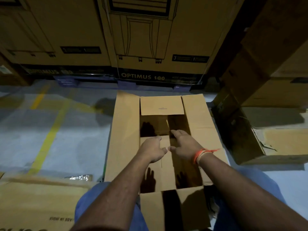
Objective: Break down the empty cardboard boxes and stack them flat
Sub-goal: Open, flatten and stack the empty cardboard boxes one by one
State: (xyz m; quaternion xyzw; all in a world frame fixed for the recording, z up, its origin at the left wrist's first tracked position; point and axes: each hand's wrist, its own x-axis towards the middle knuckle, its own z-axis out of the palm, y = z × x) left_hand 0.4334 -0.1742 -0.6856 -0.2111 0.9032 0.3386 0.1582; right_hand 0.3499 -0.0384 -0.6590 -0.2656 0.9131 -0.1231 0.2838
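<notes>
An open cardboard box [123, 130] stands on the floor right in front of me, all its top flaps folded outward. Both my hands reach over its opening. My left hand [152, 148] hovers palm down above a bottom flap [164, 165] inside the box, fingers spread, holding nothing. My right hand [184, 145], with an orange thread on the wrist, is beside it, fingers stretched forward over the dark gap in the box's bottom. The thumbs nearly touch. Hand shadows fall on the inner flaps.
A flattened cardboard sheet [36, 202] lies at my lower left. Large printed cartons [155, 39] on a pallet stand behind the box. More stacked boxes [275, 144] crowd the right. Grey floor with yellow lines [50, 134] spreads to the left.
</notes>
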